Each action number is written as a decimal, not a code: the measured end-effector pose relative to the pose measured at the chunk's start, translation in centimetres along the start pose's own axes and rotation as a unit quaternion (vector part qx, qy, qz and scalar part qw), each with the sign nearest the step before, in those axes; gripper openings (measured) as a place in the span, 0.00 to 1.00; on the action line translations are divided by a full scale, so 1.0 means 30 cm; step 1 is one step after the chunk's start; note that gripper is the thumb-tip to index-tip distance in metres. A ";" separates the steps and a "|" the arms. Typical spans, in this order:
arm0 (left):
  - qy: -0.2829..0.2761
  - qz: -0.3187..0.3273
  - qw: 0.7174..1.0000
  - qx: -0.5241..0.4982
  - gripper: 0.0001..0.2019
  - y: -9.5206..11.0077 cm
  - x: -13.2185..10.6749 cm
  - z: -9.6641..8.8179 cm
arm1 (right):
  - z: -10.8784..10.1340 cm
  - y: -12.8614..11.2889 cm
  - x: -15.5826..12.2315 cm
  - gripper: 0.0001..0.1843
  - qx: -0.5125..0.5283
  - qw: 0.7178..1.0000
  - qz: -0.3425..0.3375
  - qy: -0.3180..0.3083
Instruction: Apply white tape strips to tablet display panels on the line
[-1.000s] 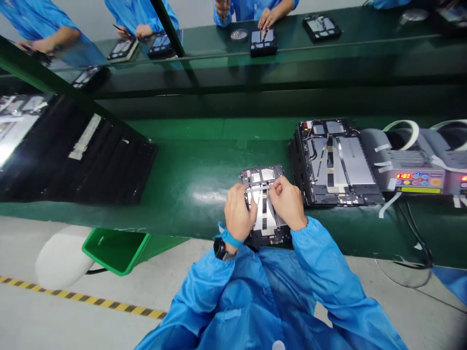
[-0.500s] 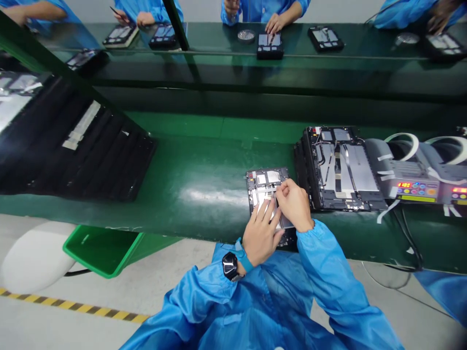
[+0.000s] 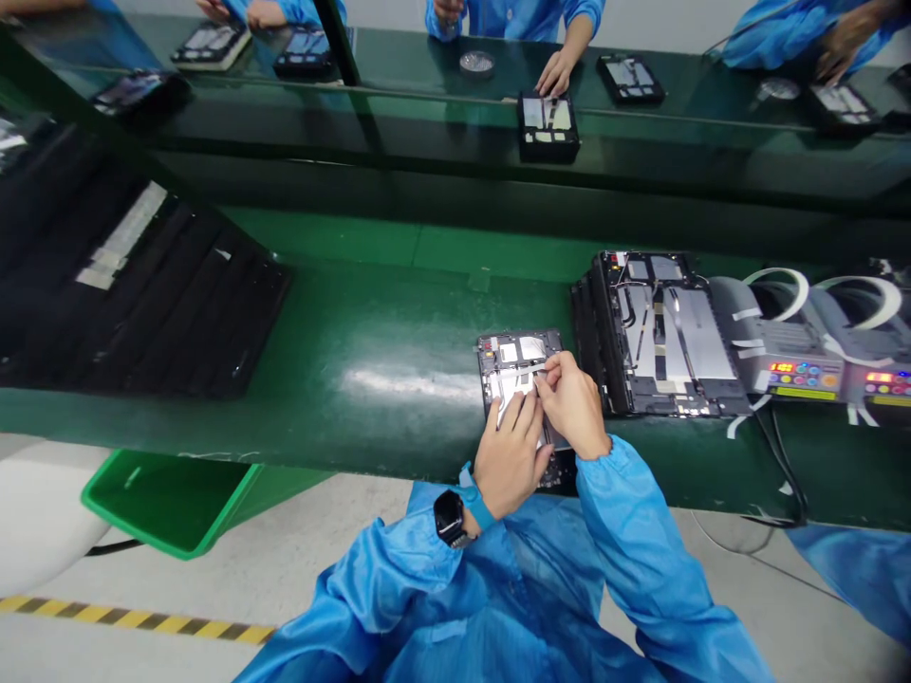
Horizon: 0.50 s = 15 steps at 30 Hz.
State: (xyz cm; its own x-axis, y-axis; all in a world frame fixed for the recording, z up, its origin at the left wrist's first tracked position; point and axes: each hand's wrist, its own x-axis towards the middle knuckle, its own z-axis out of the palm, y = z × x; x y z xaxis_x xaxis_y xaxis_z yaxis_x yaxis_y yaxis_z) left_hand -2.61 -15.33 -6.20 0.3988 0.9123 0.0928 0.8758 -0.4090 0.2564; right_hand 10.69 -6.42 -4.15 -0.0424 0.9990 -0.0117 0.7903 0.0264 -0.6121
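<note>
An opened tablet body [image 3: 513, 359] with bare metal plates and small boards lies on the green bench [image 3: 384, 370] just in front of me. My left hand [image 3: 508, 457] rests flat on its lower half, fingers stretched out and together. My right hand [image 3: 575, 404] is bent over the middle, thumb and forefinger pinched at a thin pale strip or cable on the tablet; what they pinch is too small to name. Both arms are in blue sleeves, with a watch on the left wrist.
A stack of larger opened tablets [image 3: 659, 332] stands right of mine, then grey dispensers with lit displays [image 3: 804, 356]. Black trays [image 3: 135, 285] fill the left. A green bin [image 3: 167, 498] hangs under the bench. Other people's hands [image 3: 555, 71] work on tablets across the far belt.
My left hand went from a pinch beside the right hand to lying flat on the tablet's lower half. The right hand stays pinched at mid-tablet. Across the belt, a tablet was slid nearer.
</note>
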 end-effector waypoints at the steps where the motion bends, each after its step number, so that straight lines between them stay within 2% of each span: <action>1: 0.001 0.000 1.000 0.004 0.31 0.001 -0.001 0.002 | 0.000 0.002 0.001 0.08 -0.002 1.000 -0.001 -0.002; 9: 0.001 0.000 1.000 0.009 0.31 0.001 -0.006 0.004 | -0.014 -0.012 0.019 0.09 -0.031 0.998 0.046 -0.040; 15: -0.002 -0.002 1.000 0.007 0.31 0.001 -0.005 -0.003 | -0.027 -0.025 0.029 0.04 -0.037 0.995 0.069 -0.057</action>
State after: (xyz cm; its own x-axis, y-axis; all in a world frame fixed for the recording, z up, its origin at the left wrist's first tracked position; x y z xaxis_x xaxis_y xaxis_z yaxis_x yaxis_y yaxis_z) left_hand -2.68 -15.47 -6.12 0.3967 0.9137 0.0883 0.8807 -0.4060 0.2439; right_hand 10.55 -5.55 -3.06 0.0036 0.9829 -0.1840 0.8360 -0.1040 -0.5388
